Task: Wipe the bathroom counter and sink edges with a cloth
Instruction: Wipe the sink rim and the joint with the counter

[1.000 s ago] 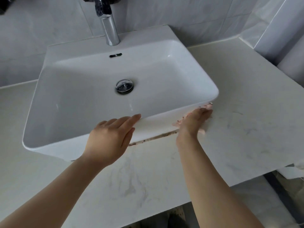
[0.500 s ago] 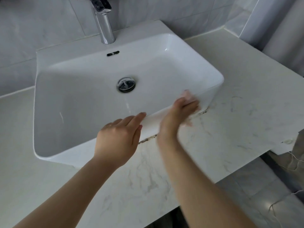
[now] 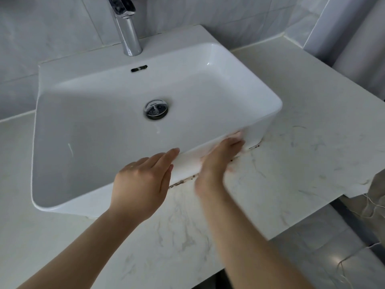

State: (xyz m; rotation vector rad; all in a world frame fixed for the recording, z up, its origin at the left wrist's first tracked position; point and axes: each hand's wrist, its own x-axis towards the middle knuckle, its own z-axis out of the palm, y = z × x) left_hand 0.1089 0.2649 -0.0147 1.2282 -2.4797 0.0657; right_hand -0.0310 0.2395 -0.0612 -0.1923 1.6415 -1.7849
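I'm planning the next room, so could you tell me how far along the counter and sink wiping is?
Done: nothing confirmable. In hand: the right hand presses the cloth against the front wall of the sink; the left hand rests on its rim. Left: grime along the seam under the sink, and marks on the counter.

Pale grey marbled tiles cover the wall [image 3: 52,34] from nine round to one o'clock, split by thin grout lines. At two o'clock a smooth white panel [image 3: 352,38] stands upright in the corner. Down at four o'clock the floor [image 3: 312,247] is glossy grey tile, catching a soft spot of light [image 3: 335,260], with thin white cords [image 3: 339,268] trailing across it.
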